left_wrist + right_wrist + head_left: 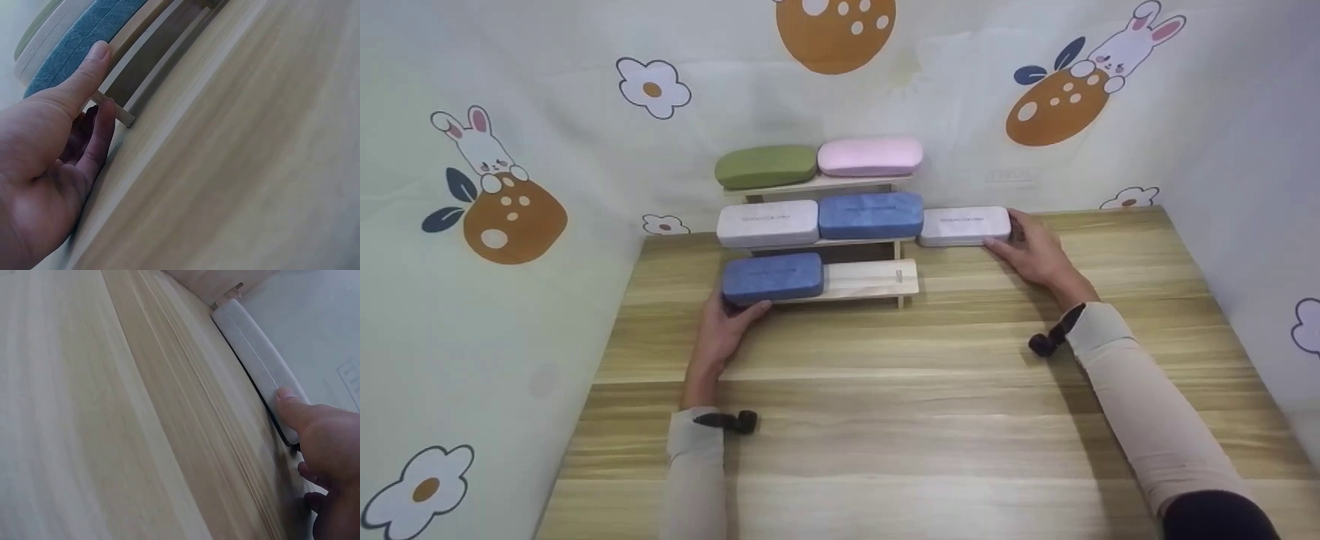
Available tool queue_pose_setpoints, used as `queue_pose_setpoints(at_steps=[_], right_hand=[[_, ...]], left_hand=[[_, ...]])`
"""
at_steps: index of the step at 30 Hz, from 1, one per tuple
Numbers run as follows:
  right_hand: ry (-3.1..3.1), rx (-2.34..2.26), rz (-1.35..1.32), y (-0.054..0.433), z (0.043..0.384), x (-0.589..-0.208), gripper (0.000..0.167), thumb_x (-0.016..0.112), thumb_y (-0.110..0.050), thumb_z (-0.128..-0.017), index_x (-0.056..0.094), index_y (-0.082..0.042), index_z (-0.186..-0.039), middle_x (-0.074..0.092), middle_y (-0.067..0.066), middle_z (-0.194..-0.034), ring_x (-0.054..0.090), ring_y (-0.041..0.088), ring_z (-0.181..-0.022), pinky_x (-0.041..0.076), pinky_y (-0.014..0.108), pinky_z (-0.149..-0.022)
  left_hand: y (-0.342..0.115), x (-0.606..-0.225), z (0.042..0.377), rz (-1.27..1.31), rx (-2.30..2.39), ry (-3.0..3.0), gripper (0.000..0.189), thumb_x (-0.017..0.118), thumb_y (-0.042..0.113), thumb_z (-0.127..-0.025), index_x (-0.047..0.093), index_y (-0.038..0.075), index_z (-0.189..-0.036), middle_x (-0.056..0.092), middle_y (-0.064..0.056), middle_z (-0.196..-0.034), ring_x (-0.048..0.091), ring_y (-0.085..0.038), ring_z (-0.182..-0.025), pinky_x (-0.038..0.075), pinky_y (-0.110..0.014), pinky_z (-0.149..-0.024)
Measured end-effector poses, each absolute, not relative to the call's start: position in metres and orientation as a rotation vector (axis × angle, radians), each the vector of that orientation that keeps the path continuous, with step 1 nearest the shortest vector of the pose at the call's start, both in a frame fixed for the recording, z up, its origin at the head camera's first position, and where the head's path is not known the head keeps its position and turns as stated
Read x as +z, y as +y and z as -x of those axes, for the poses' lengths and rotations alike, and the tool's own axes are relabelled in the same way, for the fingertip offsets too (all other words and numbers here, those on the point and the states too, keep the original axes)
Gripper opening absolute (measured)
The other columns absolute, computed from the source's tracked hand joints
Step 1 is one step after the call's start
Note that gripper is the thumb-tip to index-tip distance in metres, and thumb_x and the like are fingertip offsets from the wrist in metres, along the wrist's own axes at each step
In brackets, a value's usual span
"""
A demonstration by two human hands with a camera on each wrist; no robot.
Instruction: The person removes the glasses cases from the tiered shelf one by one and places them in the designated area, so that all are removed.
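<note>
A stepped wooden rack (870, 279) holds several glasses cases. My left hand (721, 330) grips the rack's lower left end, around a blue glasses case (774, 276). In the left wrist view, the thumb lies along the border of this case and the wood, with other fingers curled below by a rack leg (125, 117); some fingertips are hidden. Just right of the rack, a white glasses case (964, 225) lies by the back wall. My right hand (1039, 251) holds its right end, thumb (288, 402) on its front side and the remaining fingers mostly hidden behind.
A green case (765, 166) and a pink case (870, 157) lie on the top tier. On the middle tier, a white case (767, 223) sits beside a blue case (871, 215). Patterned walls border the wood-grain table (885, 420) at the back and sides.
</note>
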State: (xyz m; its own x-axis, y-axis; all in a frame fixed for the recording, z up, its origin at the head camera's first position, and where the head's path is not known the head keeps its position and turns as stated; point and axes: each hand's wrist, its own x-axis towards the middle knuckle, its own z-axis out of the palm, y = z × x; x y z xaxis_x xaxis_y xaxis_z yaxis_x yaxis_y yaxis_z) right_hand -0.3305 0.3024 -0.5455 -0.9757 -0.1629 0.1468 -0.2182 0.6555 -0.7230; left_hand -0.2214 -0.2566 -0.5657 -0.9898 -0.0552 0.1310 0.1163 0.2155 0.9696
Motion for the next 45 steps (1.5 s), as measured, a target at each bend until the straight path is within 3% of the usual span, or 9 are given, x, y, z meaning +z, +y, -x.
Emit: queue_pose_setpoints(at_steps=[8,14,26,32,40,45], right_hand=[[-2.826,1.106,-0.291,0.295,0.332,-0.544,0.075,0.074,-0.040,-0.104,0.046,0.002,-0.160,0.052,0.028,-0.161,0.045,0.047,-0.153,0.029,0.061,-0.130],[-2.845,1.039,-0.261,0.293,0.330,-0.545,0.075,0.073,-0.044,-0.104,0.048,-0.001,-0.160,0.054,0.024,-0.161,0.044,0.048,-0.152,0.028,0.063,-0.129],[-2.877,1.104,-0.267,0.290,0.317,-0.525,0.083,0.071,-0.038,-0.106,0.031,0.004,-0.166,0.038,0.031,-0.169,0.034,0.047,-0.159,0.025,0.064,-0.132],[-2.704,1.130,-0.276,0.282,0.303,-0.520,0.071,0.070,-0.033,-0.106,0.041,-0.002,-0.163,0.043,0.024,-0.167,0.033,0.045,-0.157,0.025,0.063,-0.131],[-2.373,1.307,-0.447,0.243,0.274,-0.520,0.049,0.074,-0.017,-0.103,0.060,-0.006,-0.149,0.065,0.017,-0.145,0.058,0.036,-0.134,0.048,0.057,-0.108],[-2.265,1.349,-0.586,0.214,0.258,-0.517,0.039,0.077,-0.005,-0.099,0.068,-0.005,-0.137,0.072,0.015,-0.133,0.065,0.029,-0.124,0.052,0.049,-0.101]], left_hand=[[-0.257,-0.565,0.219,0.024,-1.854,-2.364,0.094,0.093,0.031,-0.089,0.041,0.015,-0.166,0.053,-0.008,-0.165,0.048,-0.020,-0.155,0.032,-0.037,-0.133],[-0.255,-0.565,0.219,0.020,-1.879,-2.355,0.084,0.092,0.026,-0.090,0.047,0.007,-0.158,0.061,-0.015,-0.154,0.055,-0.025,-0.146,0.040,-0.041,-0.128],[-0.257,-0.564,0.219,0.035,-1.776,-2.430,0.088,0.091,0.037,-0.090,0.046,0.011,-0.161,0.057,-0.012,-0.160,0.050,-0.024,-0.153,0.034,-0.041,-0.132],[-0.256,-0.565,0.219,0.016,-1.782,-2.423,0.086,0.092,0.035,-0.089,0.048,0.010,-0.159,0.059,-0.014,-0.158,0.053,-0.025,-0.150,0.037,-0.041,-0.130],[-0.257,-0.565,0.218,0.047,-1.777,-2.418,0.090,0.091,0.032,-0.091,0.043,0.014,-0.164,0.055,-0.011,-0.162,0.047,-0.024,-0.155,0.032,-0.041,-0.133],[-0.258,-0.567,0.218,0.072,-1.797,-2.409,0.088,0.090,0.034,-0.092,0.042,0.017,-0.164,0.054,-0.008,-0.163,0.046,-0.022,-0.155,0.031,-0.040,-0.133]])
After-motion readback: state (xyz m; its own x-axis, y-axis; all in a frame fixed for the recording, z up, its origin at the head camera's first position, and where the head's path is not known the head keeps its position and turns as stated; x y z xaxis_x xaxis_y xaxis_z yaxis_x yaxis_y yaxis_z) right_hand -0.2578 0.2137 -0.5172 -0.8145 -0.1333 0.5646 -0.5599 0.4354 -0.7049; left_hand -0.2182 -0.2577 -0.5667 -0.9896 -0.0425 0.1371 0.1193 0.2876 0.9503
